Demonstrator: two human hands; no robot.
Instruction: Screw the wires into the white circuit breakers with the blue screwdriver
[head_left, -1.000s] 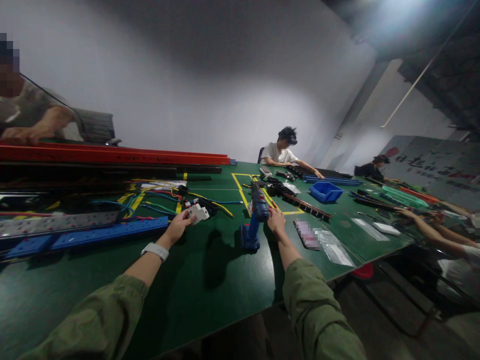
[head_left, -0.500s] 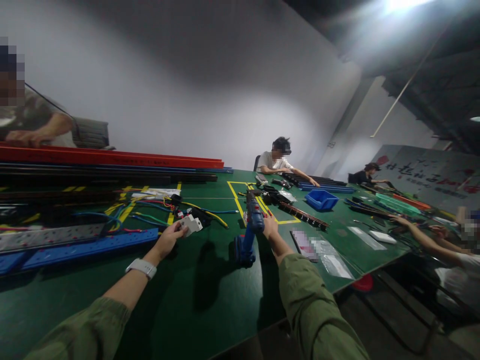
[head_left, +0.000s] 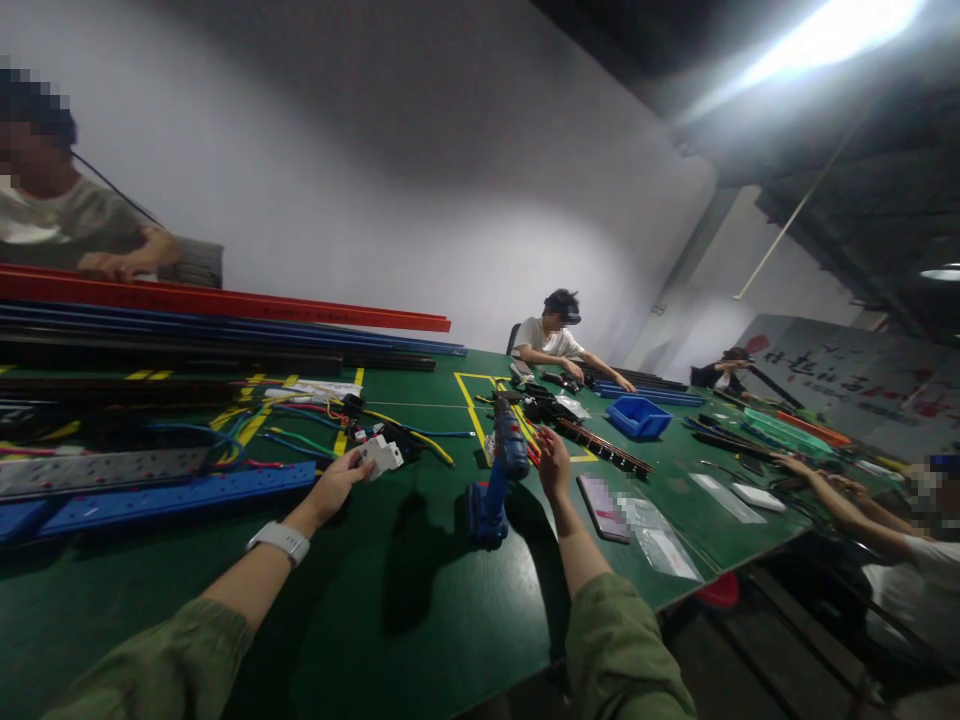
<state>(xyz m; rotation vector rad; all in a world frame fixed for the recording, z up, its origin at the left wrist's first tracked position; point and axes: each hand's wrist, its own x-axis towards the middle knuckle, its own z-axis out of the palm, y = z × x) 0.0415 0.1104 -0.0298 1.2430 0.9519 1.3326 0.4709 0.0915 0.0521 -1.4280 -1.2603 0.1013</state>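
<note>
Left grip (head_left: pixel 339 488): fingers and thumb together, clamped on a pale block-shaped component (head_left: pixel 384 456) held above the green desk (head_left: pixel 465 630); a watch (head_left: pixel 279 542) with a light strap encircles the wrist. Right grip (head_left: pixel 553 466): raised just beside the drill, fingers partly curled; whether they close on anything cannot be told. Between the two, nearer the right, a blue cordless drill (head_left: pixel 497 480) stands upright on its base, its chuck end directed away from the wearer.

Just beyond the component lies a tangle of coloured wires (head_left: pixel 307 437), in yellow, green, blue and red. To its left, a blue strip (head_left: pixel 180 500) lies alongside a pale grey strip (head_left: pixel 105 472). Past the drill, yellow tape (head_left: pixel 470 405) marks an outline on the desk, with a copper-coloured strip (head_left: pixel 607 450) near its right side. Right of the right grip are a phone (head_left: pixel 604 508) and, just beside it, a clear plastic bag (head_left: pixel 667 552); farther back is a blue bin (head_left: pixel 637 418).

At the far left, an orange-red channel (head_left: pixel 225 300) lies before a seated co-worker (head_left: pixel 90 225). Across the desk, a second co-worker (head_left: pixel 546 340) in a white top reaches towards long bars (head_left: pixel 637 393).
</note>
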